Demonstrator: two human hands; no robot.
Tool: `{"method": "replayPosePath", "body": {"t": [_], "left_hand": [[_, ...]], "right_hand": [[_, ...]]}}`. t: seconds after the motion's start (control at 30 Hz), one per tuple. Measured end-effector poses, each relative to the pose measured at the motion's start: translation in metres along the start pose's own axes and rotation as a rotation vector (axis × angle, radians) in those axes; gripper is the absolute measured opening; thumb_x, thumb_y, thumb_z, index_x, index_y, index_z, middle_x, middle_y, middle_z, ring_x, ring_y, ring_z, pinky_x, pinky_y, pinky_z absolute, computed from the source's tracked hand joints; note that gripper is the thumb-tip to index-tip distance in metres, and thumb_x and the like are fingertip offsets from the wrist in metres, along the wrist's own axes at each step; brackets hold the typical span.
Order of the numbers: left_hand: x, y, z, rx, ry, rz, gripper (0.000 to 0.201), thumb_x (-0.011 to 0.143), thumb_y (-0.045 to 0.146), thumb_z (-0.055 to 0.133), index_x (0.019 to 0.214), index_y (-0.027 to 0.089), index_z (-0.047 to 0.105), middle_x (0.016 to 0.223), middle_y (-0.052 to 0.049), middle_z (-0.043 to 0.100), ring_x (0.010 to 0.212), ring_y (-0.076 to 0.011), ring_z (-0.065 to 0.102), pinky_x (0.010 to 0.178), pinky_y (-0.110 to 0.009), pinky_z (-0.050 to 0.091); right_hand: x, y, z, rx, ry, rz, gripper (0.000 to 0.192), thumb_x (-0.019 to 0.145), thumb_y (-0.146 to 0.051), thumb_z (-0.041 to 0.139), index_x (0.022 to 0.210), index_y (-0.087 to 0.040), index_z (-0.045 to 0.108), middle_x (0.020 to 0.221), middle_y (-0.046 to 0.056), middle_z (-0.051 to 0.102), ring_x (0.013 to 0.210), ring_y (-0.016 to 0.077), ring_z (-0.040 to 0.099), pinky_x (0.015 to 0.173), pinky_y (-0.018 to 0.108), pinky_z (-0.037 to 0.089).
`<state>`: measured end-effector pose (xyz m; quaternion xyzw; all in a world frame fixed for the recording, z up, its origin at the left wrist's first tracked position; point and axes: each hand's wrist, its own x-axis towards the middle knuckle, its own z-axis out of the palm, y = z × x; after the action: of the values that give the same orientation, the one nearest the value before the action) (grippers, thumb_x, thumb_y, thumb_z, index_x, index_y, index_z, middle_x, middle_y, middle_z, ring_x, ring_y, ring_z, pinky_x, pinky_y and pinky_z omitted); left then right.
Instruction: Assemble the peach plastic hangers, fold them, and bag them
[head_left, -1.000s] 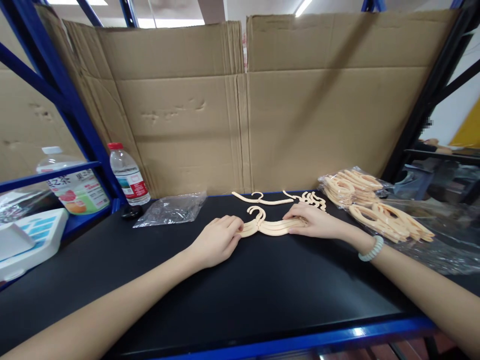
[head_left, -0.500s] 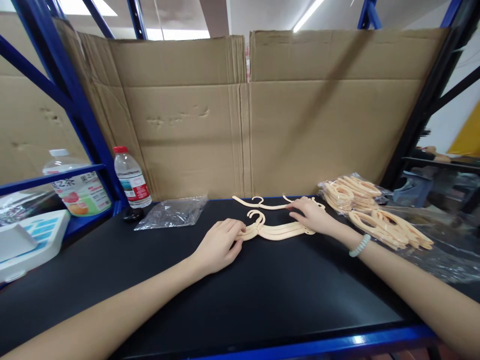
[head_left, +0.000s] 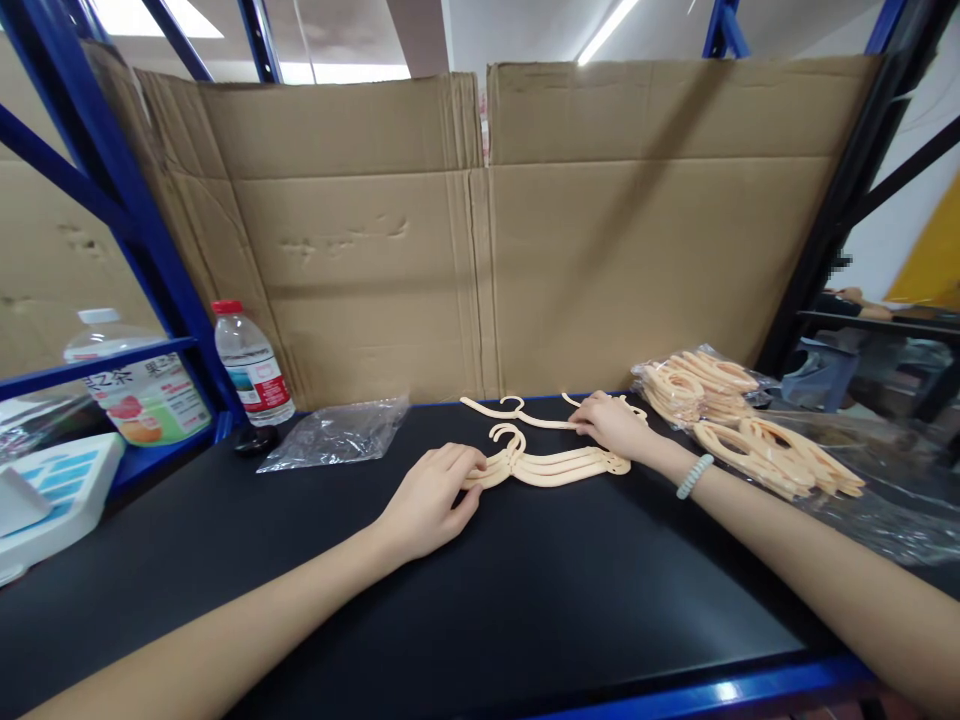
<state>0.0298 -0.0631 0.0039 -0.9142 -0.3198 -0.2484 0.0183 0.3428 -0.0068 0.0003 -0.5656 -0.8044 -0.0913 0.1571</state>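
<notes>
Several cream hangers [head_left: 559, 470] lie stacked in the middle of the black tabletop, hooks pointing away from me. My left hand [head_left: 435, 492] is closed around the stack's left end, hiding that tip. Farther back, a single cream hanger [head_left: 491, 410] lies flat. My right hand [head_left: 611, 425], wearing a pale bead bracelet [head_left: 694, 476], has its fingers closed at this hanger's right end. Parts of more hangers [head_left: 636, 408] show behind the right hand, mostly covered by it.
Bagged cream hangers [head_left: 694, 385] and a loose-looking bunch [head_left: 776, 455] on clear plastic lie at the right. A flat clear bag [head_left: 337, 432], a red-capped bottle [head_left: 255, 375] and a white-and-blue plastic item [head_left: 64, 495] are at the left. Cardboard [head_left: 360, 240] walls the back.
My right hand has shifted slightly left and down onto the rear hanger's end. The stacked hangers look a little more fanned out. The whole view has moved slightly.
</notes>
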Motion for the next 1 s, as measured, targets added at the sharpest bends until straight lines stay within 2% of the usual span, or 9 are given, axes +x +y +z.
{"method": "replayPosePath", "body": {"t": [0.07, 0.13, 0.37, 0.53, 0.7, 0.87, 1.0], "left_hand": [[0.0, 0.0, -0.001, 0.0, -0.001, 0.002, 0.022, 0.082, 0.012, 0.047, 0.102, 0.021, 0.05, 0.104, -0.005, 0.061, 0.096, -0.0216, 0.056, 0.083, -0.037, 0.044], [-0.001, 0.0, -0.001, 0.004, -0.002, 0.002, 0.022, 0.083, 0.013, 0.046, 0.102, 0.021, 0.051, 0.105, -0.005, 0.062, 0.096, -0.0218, 0.056, 0.083, -0.037, 0.044], [0.001, 0.0, -0.003, 0.022, 0.077, -0.019, 0.02, 0.085, 0.018, 0.046, 0.104, 0.02, 0.052, 0.1, -0.006, 0.062, 0.094, -0.0226, 0.058, 0.081, -0.038, 0.045], [-0.001, -0.002, -0.003, 0.038, 0.142, -0.034, 0.019, 0.086, 0.019, 0.046, 0.105, 0.02, 0.051, 0.101, -0.007, 0.062, 0.096, -0.0233, 0.058, 0.082, -0.039, 0.046], [0.0, -0.005, -0.001, 0.054, 0.279, -0.029, 0.024, 0.085, 0.016, 0.048, 0.108, 0.02, 0.049, 0.114, -0.009, 0.058, 0.11, -0.0249, 0.053, 0.091, -0.042, 0.045], [0.002, -0.004, -0.002, 0.154, 0.448, -0.078, 0.037, 0.086, 0.018, 0.051, 0.122, 0.021, 0.043, 0.136, -0.013, 0.043, 0.128, -0.0281, 0.04, 0.102, -0.047, 0.037], [0.002, -0.001, -0.004, 0.275, 0.47, -0.095, 0.044, 0.088, 0.019, 0.051, 0.13, 0.021, 0.037, 0.143, -0.014, 0.038, 0.134, -0.03, 0.032, 0.105, -0.049, 0.03]], "right_hand": [[0.0, -0.001, -0.002, 0.022, 0.019, 0.012, 0.012, 0.079, -0.013, 0.061, 0.079, -0.017, 0.072, 0.081, 0.009, 0.069, 0.091, 0.0251, 0.059, 0.078, 0.034, 0.045], [-0.002, -0.002, -0.004, 0.049, 0.046, 0.019, 0.01, 0.077, -0.011, 0.061, 0.074, -0.016, 0.07, 0.078, 0.008, 0.067, 0.085, 0.0229, 0.059, 0.074, 0.031, 0.044], [-0.008, 0.003, -0.004, 0.205, 0.164, 0.036, 0.005, 0.074, -0.011, 0.063, 0.072, -0.016, 0.062, 0.074, 0.002, 0.061, 0.066, 0.0139, 0.059, 0.063, 0.025, 0.046], [-0.011, 0.01, -0.007, 0.31, 0.257, 0.051, 0.004, 0.074, -0.016, 0.063, 0.071, -0.017, 0.061, 0.071, 0.001, 0.059, 0.062, 0.0125, 0.059, 0.061, 0.024, 0.049], [-0.019, 0.008, -0.016, 0.506, 0.387, 0.041, 0.01, 0.074, -0.026, 0.065, 0.071, -0.018, 0.061, 0.068, 0.001, 0.061, 0.06, 0.0134, 0.059, 0.056, 0.026, 0.05], [-0.028, -0.012, -0.034, 0.595, 0.401, -0.114, 0.013, 0.076, -0.03, 0.066, 0.074, -0.018, 0.061, 0.072, 0.002, 0.06, 0.064, 0.0131, 0.058, 0.06, 0.026, 0.05], [-0.033, -0.031, -0.044, 0.55, 0.322, -0.262, 0.012, 0.08, -0.027, 0.063, 0.072, -0.018, 0.063, 0.07, 0.002, 0.059, 0.066, 0.0133, 0.056, 0.063, 0.027, 0.048]]}}
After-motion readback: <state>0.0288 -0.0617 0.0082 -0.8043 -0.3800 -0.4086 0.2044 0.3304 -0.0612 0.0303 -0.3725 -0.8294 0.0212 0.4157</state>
